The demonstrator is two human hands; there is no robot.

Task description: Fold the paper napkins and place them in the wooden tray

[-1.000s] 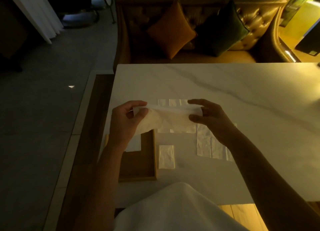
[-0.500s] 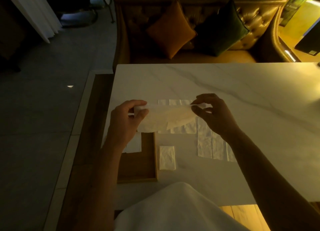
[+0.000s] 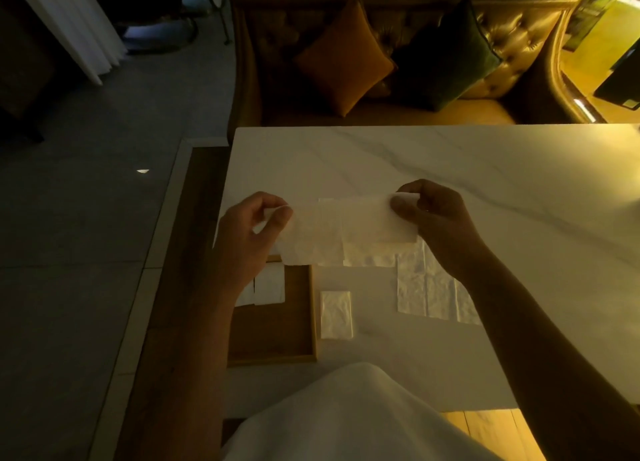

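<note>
I hold a white paper napkin stretched flat in the air above the table. My left hand pinches its left end and my right hand pinches its right top corner. The wooden tray lies at the table's left front edge, partly under my left forearm, with a folded napkin in its far part. Another folded napkin lies on the table just right of the tray. Unfolded napkins lie flat under my right wrist, and one more napkin shows below the held one.
The white marble table stretches far and right. A leather sofa with an orange cushion and a green cushion stands behind it. My white-clothed lap sits at the near edge. Dark floor lies to the left.
The napkin, bunched and half folded between my hands before, is now pulled out flat. My right hand has moved right and slightly up, with its grip shifted to the top corner.
</note>
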